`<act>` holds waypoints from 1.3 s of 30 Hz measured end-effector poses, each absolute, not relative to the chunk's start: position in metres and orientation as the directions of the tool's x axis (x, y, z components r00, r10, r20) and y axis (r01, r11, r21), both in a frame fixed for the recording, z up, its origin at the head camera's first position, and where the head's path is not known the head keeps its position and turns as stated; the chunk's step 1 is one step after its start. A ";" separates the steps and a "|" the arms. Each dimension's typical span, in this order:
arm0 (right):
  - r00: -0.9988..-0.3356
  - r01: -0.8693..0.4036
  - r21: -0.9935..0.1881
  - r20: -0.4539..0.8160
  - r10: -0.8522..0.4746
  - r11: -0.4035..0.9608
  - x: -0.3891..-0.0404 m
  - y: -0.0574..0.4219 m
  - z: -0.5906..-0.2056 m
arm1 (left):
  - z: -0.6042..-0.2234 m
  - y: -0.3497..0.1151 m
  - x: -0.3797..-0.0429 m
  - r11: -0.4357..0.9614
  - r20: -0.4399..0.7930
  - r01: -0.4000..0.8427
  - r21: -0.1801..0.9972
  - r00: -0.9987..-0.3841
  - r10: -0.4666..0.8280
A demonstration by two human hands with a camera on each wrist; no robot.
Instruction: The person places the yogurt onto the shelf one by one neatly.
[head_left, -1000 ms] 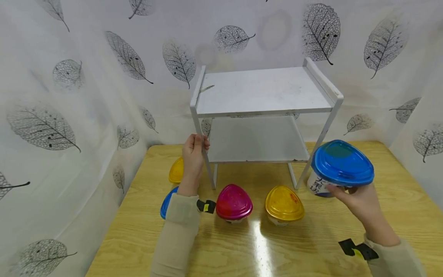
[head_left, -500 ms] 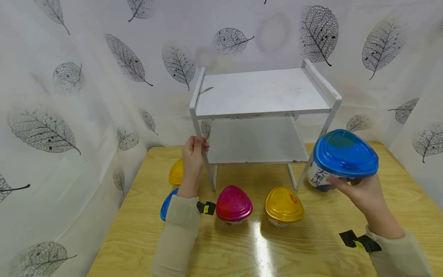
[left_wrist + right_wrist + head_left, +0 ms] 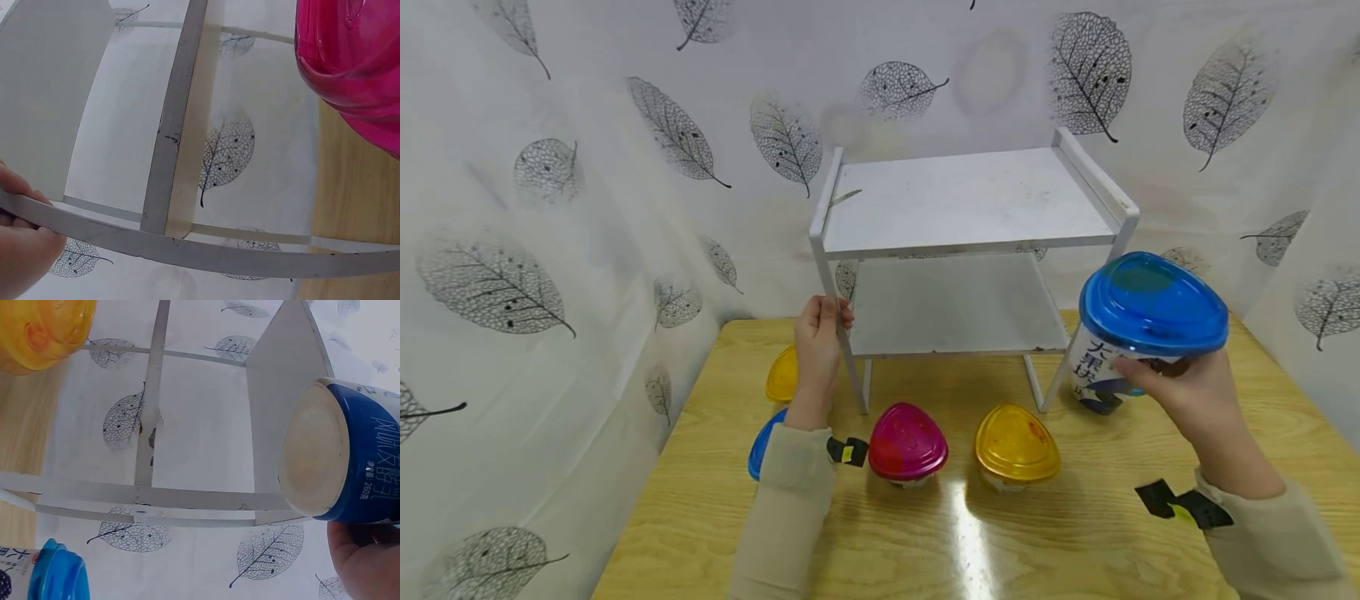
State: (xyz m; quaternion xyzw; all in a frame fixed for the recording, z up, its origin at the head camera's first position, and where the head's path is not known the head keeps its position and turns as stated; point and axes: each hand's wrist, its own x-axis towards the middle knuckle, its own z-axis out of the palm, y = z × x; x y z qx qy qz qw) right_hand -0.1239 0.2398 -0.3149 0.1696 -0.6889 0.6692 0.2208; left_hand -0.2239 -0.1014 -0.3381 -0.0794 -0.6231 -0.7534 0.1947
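My right hand (image 3: 1206,408) grips a yogurt tub (image 3: 1153,308) with a rounded triangular blue lid, held up just right of the white shelf's front right leg. In the right wrist view the tub's pale base (image 3: 314,450) faces the camera, tilted, beside the shelf board. My left hand (image 3: 820,337) pinches the front left leg (image 3: 206,253) of the white two-tier shelf (image 3: 962,200), at about the lower board's height. In front of the shelf stand a magenta-lidded tub (image 3: 908,442) and a yellow-lidded tub (image 3: 1017,443).
A yellow-lidded tub (image 3: 781,375) and a blue-lidded tub (image 3: 765,442) stand left of the shelf, partly behind the left arm. Another blue-lidded tub (image 3: 59,575) shows at the right wrist view's lower left. Leaf-patterned cloth (image 3: 587,250) hangs around the wooden table (image 3: 880,542).
My right hand has raised the blue-lidded tub and moved it slightly right, tilting it more so that more of its printed side shows. My left hand stays on the shelf leg.
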 end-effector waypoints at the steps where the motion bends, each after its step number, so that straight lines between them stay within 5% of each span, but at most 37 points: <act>1: -0.844 -0.532 -0.846 0.533 0.058 0.038 -0.124 0.239 -0.313 | -0.338 -0.101 -0.224 -0.149 0.363 0.393 0.907 -0.911 -0.194; 39: -0.786 -0.616 -0.787 0.614 0.073 -0.019 -0.148 0.187 -0.218 | -0.335 -0.099 -0.222 -0.139 0.358 0.393 0.909 -0.907 -0.220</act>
